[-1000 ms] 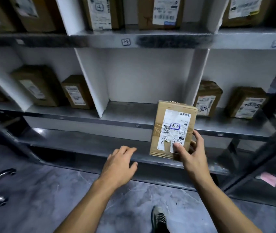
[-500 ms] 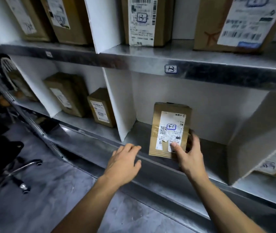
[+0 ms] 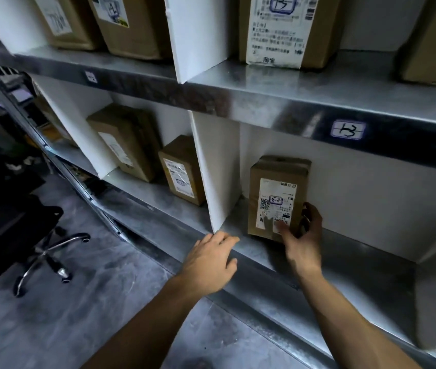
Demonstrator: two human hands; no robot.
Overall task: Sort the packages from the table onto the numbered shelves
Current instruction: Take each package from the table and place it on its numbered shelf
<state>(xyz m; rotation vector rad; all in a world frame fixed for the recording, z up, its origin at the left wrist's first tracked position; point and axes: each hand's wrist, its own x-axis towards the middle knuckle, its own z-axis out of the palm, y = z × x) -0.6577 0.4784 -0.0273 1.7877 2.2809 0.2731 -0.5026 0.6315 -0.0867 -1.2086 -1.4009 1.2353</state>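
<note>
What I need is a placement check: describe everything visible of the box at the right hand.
The package is a brown cardboard box, taped across its top, standing upright on the metal shelf right of a white divider. Its shipping label, with a QR code and a boxed handwritten mark, faces outward. The right hand grips its lower right corner, thumb on the label.

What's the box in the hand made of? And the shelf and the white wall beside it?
The box looks like brown cardboard, matte, with a paper label. The shelf seems metal: grey, shiny, reflecting light. The white divider may be painted or foam board; hard to tell.
</note>
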